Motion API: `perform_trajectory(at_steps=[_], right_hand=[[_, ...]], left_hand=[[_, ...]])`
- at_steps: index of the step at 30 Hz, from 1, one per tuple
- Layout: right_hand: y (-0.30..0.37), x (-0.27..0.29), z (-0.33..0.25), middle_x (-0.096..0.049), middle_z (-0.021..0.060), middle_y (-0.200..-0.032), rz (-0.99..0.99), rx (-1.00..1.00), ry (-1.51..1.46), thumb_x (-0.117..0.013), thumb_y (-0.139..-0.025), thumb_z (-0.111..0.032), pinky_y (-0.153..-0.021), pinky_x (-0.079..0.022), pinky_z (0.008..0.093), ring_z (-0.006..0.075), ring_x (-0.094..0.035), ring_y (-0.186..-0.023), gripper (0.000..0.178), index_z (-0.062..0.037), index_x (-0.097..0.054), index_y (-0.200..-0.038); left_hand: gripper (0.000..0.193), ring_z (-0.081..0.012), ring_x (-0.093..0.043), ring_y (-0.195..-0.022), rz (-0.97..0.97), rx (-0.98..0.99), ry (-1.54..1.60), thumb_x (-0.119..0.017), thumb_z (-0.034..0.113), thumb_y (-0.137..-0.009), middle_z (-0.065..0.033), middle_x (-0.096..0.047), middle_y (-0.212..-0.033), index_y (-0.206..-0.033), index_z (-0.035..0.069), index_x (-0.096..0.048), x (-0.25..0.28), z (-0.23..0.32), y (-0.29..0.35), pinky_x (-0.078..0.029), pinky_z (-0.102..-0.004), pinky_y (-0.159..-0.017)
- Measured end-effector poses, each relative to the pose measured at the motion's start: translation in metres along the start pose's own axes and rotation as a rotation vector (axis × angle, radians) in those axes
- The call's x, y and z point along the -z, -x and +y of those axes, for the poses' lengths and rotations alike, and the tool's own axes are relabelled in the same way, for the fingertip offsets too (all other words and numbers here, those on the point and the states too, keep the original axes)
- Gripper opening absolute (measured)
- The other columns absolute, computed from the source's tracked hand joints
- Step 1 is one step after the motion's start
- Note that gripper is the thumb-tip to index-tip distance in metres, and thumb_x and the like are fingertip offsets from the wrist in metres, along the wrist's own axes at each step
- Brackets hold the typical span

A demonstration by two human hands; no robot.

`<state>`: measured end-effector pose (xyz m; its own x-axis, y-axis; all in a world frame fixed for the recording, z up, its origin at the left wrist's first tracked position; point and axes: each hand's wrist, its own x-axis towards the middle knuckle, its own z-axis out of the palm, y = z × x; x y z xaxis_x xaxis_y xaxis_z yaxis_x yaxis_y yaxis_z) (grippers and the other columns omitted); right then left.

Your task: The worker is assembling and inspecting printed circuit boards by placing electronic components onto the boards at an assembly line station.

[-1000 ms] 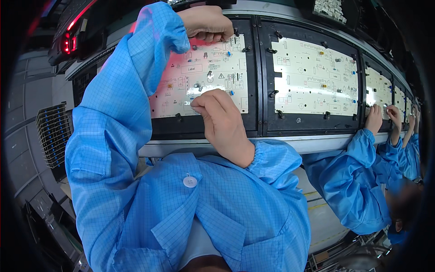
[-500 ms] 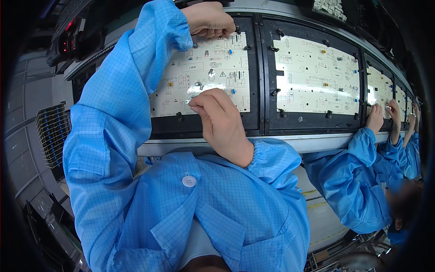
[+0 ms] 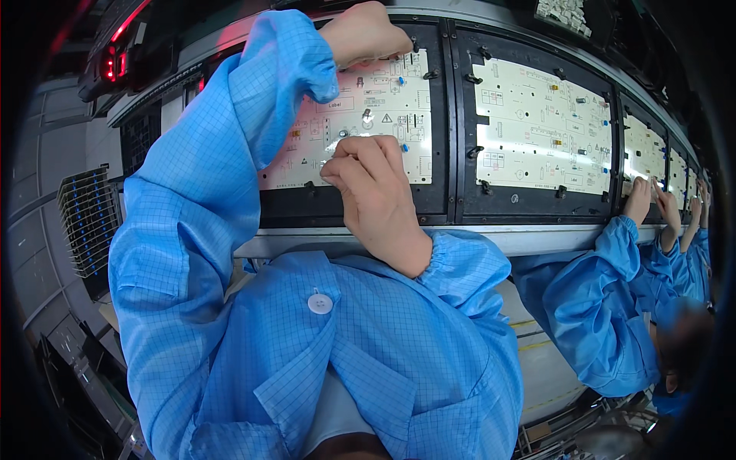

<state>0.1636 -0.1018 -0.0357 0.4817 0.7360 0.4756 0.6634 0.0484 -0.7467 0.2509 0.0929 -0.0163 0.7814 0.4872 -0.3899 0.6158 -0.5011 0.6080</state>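
Before me a white circuit board (image 3: 360, 172) lies in a black carrier frame (image 3: 345, 205), with printed outlines and small blue, orange and metallic parts on it. My left hand (image 3: 366, 34) reaches over the board's far edge, its fingers curled down; whatever is in them is hidden. My right hand (image 3: 381, 195) is over the near half of the board, thumb and fingertips pinched together; anything between them is too small or covered to make out. A blue capacitor-like part (image 3: 405, 149) stands on the board just right of my right hand.
A second framed board (image 3: 540, 126) lies to the right, with more boards beyond it. Co-workers' hands (image 3: 638, 201) work on those. A metal rail (image 3: 521, 240) runs along the near edge. At far left stand a rack (image 3: 84, 222) and a device with red lights (image 3: 115, 65).
The boards and frames sit slightly farther right in view. Both hands stay over the near board, the left shifted right with it. A red glow now falls on the board's left side.
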Motion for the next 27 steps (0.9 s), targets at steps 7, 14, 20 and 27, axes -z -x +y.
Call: perform_trajectory(at_steps=[7,14,20,27], right_hand=[[0.005,-0.006,0.002,-0.063,0.0097,-0.087,-0.089,-0.116,-0.008,-0.070,-0.077,0.004,-0.072,-0.049,0.0389,0.0316,-0.059,-0.083,0.015,-0.0026,-0.063,-0.089],[-0.002,0.022,-0.005,-0.064,0.0113,-0.084,-0.064,-0.045,0.069,-0.069,-0.078,0.005,-0.072,-0.050,0.0381,0.0314,-0.061,-0.080,0.014,-0.0017,-0.064,-0.090],[-0.030,0.065,0.009,-0.070,0.0067,-0.083,-0.108,-0.338,0.074,-0.068,-0.091,-0.006,-0.065,-0.049,0.0260,0.0111,-0.061,-0.070,0.010,-0.0012,-0.073,-0.098],[-0.100,0.082,0.086,-0.072,0.0052,-0.080,-0.139,-0.398,0.249,-0.066,-0.090,-0.005,-0.065,-0.051,0.0255,0.0099,-0.061,-0.067,0.016,-0.0013,-0.074,-0.103]], left_hand=[[0.025,-0.0322,-0.069,-0.063,-0.038,-0.020,-0.034,-0.061,0.013,-0.082,-0.0244,-0.070,-0.075,-0.086,-0.009,-0.071,0.017,0.032,0.035,-0.055,-0.0389,-0.064],[0.020,-0.0293,-0.063,-0.071,0.159,-0.527,-0.464,-0.074,0.018,-0.081,-0.0178,-0.066,-0.078,-0.087,0.000,-0.067,0.010,-0.034,0.043,-0.051,-0.0421,-0.068],[0.016,-0.0321,-0.062,-0.083,0.301,-0.703,-0.413,-0.075,0.009,-0.078,-0.0169,-0.064,-0.089,-0.084,0.000,-0.063,0.000,-0.068,0.052,-0.050,-0.0426,-0.072],[0.015,-0.0285,-0.064,-0.071,0.093,-0.405,0.133,-0.073,0.005,-0.077,-0.0124,-0.063,-0.075,-0.087,-0.001,-0.064,0.020,-0.042,0.050,-0.051,-0.0370,-0.066]])
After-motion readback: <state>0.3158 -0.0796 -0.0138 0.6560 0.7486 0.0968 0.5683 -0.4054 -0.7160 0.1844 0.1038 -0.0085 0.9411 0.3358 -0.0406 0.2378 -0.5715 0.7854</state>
